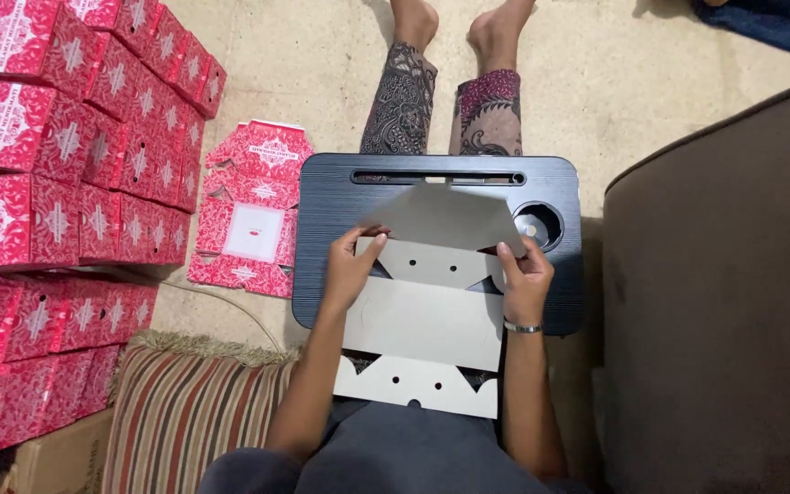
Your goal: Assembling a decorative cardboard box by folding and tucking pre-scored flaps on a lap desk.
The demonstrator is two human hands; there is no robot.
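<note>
Stacked red boxes (66, 137) with white patterns fill the upper left of the frame, and a pile of flat red box sheets (253, 215) with a white square panel lies on the floor just left of the black surface (322, 238). At the centre a flat grey cardboard sheet (427, 320) lies printed side down, its long axis running from the lap at the bottom up across the surface. The left hand (351, 265) and right hand (525, 274) each pinch a side of its far flap, which is folded upward.
</note>
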